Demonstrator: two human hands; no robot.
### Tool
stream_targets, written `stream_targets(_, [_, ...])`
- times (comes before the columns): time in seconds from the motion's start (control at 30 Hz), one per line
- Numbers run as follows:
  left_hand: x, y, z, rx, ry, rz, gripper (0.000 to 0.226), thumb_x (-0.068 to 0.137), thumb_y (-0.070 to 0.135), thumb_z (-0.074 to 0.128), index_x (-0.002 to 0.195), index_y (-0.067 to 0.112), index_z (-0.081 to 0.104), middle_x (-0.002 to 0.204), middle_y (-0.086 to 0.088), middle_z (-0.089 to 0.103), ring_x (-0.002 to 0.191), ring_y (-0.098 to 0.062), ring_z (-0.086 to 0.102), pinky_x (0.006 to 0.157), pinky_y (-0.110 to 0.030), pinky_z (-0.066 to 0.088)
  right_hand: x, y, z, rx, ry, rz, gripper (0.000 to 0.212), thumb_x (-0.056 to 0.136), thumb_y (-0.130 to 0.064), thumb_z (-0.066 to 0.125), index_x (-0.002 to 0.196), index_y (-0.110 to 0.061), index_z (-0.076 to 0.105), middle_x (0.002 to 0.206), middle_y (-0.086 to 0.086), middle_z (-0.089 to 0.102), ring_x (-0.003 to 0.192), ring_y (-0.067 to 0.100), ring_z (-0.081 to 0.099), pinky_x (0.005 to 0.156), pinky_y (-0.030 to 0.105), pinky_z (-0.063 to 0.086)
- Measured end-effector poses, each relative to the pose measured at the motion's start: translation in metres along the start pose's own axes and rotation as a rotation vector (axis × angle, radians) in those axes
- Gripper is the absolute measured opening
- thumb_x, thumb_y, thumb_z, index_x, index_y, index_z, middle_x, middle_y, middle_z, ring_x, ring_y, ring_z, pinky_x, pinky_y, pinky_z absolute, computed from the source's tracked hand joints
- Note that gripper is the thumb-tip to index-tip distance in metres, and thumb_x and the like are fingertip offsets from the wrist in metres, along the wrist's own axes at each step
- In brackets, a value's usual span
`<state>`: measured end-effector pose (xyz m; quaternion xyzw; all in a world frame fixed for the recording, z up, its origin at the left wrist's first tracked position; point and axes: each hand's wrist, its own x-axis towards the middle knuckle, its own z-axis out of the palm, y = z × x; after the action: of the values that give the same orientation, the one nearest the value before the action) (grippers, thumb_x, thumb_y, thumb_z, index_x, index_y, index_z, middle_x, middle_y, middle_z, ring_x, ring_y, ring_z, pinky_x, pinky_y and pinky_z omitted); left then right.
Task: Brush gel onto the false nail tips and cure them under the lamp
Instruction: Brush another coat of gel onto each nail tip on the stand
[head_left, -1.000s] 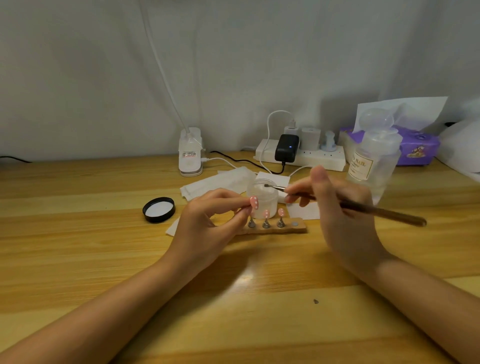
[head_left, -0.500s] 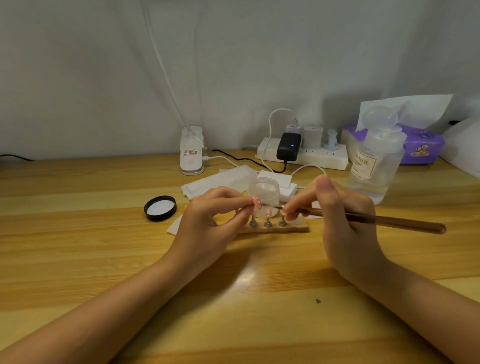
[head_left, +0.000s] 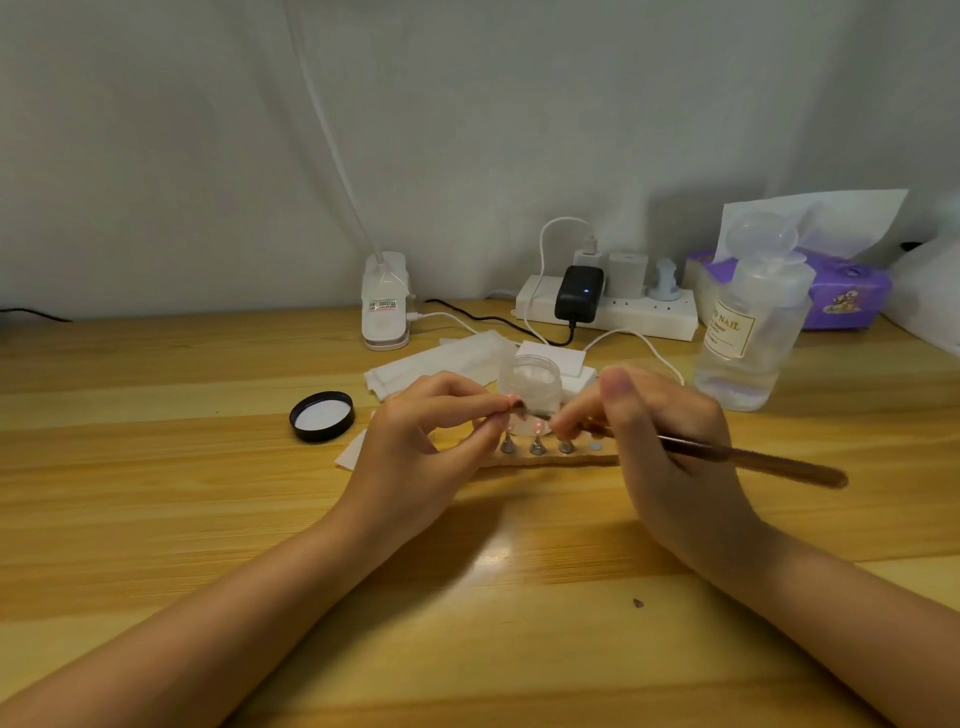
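My left hand (head_left: 421, 441) pinches a pink false nail tip (head_left: 513, 401) on its stand between thumb and fingers. My right hand (head_left: 660, 441) grips a brown gel brush (head_left: 748, 460), its bristles touching that nail tip. Just behind them stands an open frosted gel jar (head_left: 531, 382). A wooden holder strip (head_left: 561, 459) lies under the hands, carrying metal stands with pink nail tips (head_left: 537, 428). The jar's black lid (head_left: 322, 417) lies upside down to the left. The white curing lamp (head_left: 385, 306) stands clipped at the back.
A white power strip (head_left: 608, 309) with chargers and cables runs along the wall. A clear bottle (head_left: 748, 332) labelled NAIL stands at the right, a purple tissue pack (head_left: 841, 293) behind it. White wipes (head_left: 441, 364) lie behind the jar.
The brush tip left the jar's rim and came down and left onto the nail tip held by my left hand. The left hand stayed in place.
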<state>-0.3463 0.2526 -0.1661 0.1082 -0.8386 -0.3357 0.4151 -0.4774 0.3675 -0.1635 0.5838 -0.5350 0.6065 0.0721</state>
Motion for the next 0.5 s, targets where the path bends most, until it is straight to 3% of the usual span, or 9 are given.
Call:
stream_targets(0.1, [-0.0006, 0.0, -0.0004, -0.003, -0.002, -0.004, 0.025, 0.078, 0.005, 0.067, 0.098, 0.021, 0.068, 0.084, 0.012, 0.063, 0.08, -0.004, 0.058, 0.07, -0.017, 0.047, -0.0004, -0.0005, -0.0021, 0.046, 0.049, -0.008, 0.041, 0.093, -0.022, 0.031, 0.068, -0.02, 0.063, 0.062, -0.002, 0.062, 0.063, 0.008, 0.058, 0.065, 0.039, 0.046])
stream_targets(0.23, [-0.0005, 0.0004, -0.0006, 0.0, -0.004, -0.012, 0.025, 0.079, 0.006, 0.067, 0.098, 0.022, 0.067, 0.085, 0.011, 0.064, 0.082, -0.005, 0.058, 0.07, -0.023, 0.05, 0.0, -0.001, 0.0004, -0.024, -0.016, -0.026, 0.037, 0.093, -0.021, 0.034, 0.076, -0.015, 0.066, 0.071, -0.004, 0.064, 0.072, 0.009, 0.061, 0.068, 0.04, 0.049])
stream_targets(0.37, [-0.0001, 0.0005, -0.0006, 0.002, -0.004, -0.014, 0.024, 0.079, 0.006, 0.067, 0.098, 0.022, 0.068, 0.086, 0.011, 0.064, 0.082, -0.004, 0.058, 0.072, -0.018, 0.048, -0.0018, -0.0003, -0.0022, 0.001, 0.05, -0.013, 0.044, 0.093, -0.023, 0.031, 0.064, -0.015, 0.064, 0.059, -0.001, 0.062, 0.062, 0.006, 0.057, 0.068, 0.036, 0.044])
stream_targets(0.5, [0.0008, -0.0009, 0.0003, -0.006, -0.001, -0.012, 0.023, 0.079, 0.007, 0.067, 0.094, 0.023, 0.069, 0.086, 0.011, 0.065, 0.083, -0.004, 0.059, 0.072, -0.018, 0.047, -0.0012, -0.0011, -0.0017, -0.024, 0.018, -0.018, 0.04, 0.093, -0.021, 0.032, 0.076, -0.014, 0.067, 0.071, -0.004, 0.065, 0.072, 0.005, 0.061, 0.069, 0.045, 0.047])
